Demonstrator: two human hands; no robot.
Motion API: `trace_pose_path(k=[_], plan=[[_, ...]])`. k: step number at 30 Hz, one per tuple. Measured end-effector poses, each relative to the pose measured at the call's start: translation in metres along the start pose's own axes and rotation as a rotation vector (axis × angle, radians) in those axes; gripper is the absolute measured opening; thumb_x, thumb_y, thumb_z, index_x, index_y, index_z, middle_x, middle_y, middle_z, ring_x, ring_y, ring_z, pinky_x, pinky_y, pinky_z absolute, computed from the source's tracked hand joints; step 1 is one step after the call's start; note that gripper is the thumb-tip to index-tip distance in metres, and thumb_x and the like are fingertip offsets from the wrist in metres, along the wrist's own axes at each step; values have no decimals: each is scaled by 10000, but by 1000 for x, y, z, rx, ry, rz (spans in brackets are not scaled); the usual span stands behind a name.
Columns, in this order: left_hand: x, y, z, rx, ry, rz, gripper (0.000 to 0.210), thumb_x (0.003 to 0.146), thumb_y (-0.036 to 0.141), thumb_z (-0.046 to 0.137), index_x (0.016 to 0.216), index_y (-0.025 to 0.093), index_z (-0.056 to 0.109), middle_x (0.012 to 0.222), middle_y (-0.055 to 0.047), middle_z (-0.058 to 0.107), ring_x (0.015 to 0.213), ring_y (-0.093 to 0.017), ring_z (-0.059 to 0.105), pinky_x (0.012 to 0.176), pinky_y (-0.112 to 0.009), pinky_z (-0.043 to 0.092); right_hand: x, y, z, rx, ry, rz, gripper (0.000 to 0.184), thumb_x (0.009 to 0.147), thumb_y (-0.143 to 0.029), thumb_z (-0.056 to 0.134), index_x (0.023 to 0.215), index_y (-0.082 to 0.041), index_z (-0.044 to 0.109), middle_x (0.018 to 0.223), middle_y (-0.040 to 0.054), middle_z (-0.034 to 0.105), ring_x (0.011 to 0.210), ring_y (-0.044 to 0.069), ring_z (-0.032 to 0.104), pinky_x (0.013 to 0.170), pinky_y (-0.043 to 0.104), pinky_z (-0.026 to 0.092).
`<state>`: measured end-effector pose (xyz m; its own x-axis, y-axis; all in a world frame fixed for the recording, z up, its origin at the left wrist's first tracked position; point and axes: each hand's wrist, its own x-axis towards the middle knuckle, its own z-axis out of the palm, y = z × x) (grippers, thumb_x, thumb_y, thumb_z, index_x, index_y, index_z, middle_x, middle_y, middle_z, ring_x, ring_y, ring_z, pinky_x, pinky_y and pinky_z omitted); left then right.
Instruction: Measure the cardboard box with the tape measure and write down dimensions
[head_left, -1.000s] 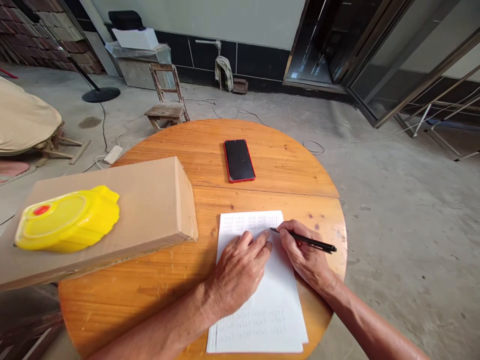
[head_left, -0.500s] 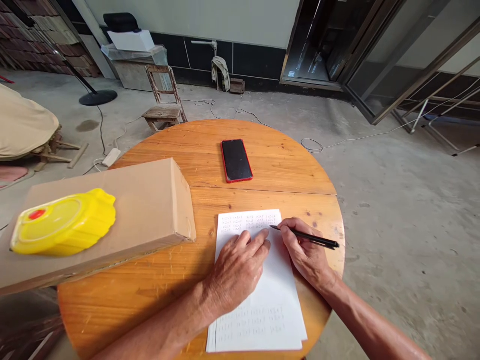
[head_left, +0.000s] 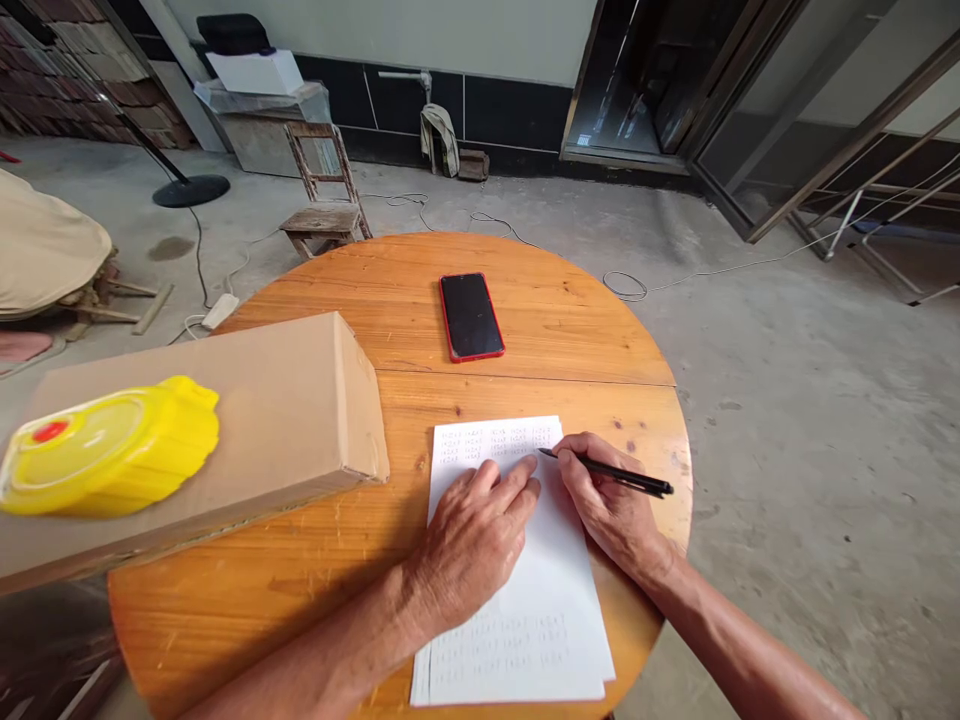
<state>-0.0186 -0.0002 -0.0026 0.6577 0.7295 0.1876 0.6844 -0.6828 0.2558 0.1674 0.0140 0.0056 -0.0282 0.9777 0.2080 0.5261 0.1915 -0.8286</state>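
A small stack of white paper (head_left: 547,610) with rows of faint writing lies near the front edge of a round wooden table (head_left: 315,560). My left hand (head_left: 469,545) rests flat on the sheet, fingers together, pinning it down. My right hand (head_left: 611,505) grips a black pen (head_left: 611,475), whose tip touches the paper just under the top rows of writing, right beside my left fingertips.
A red-cased phone (head_left: 470,315) lies screen-up further back on the table. A long cardboard box (head_left: 285,420) spans the left side with a yellow lidded container (head_left: 105,450) on top. Beyond stand a small wooden chair (head_left: 322,195), cables on concrete floor, and a dark doorway.
My hands and the pen stay almost in place on the paper. The whole view has drifted slightly to the left as my head moved.
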Motion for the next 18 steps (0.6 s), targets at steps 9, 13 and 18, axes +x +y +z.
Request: trace_pose_path(k=[9, 13, 18], plan=[[-1, -1, 0, -5, 3, 2, 383, 880, 74, 477, 1243, 180, 536, 1429, -22, 518, 1064, -247, 515, 851, -409, 478, -2, 4, -1, 41, -13, 8, 135, 923, -217, 508, 829, -205, 603, 689, -15, 568, 593, 119, 477, 543, 255, 365], [-1, -1, 0, -4, -5, -1, 379, 883, 78, 477, 1241, 187, 534, 1432, -15, 515, 1054, -244, 515, 853, -405, 475, 0, 3, 0, 33, -16, 7, 151, 925, -219, 497, 830, -197, 612, 730, 2, 604, 621, 125, 497, 568, 259, 388], [-1, -1, 0, -7, -9, 7, 440, 880, 67, 459, 1304, 180, 498, 1434, -17, 512, 1051, -249, 508, 849, -409, 472, -1, 2, 0, 29, 7, 17, 149, 918, -227, 506, 808, -203, 603, 673, -13, 576, 587, 122, 487, 554, 259, 384]])
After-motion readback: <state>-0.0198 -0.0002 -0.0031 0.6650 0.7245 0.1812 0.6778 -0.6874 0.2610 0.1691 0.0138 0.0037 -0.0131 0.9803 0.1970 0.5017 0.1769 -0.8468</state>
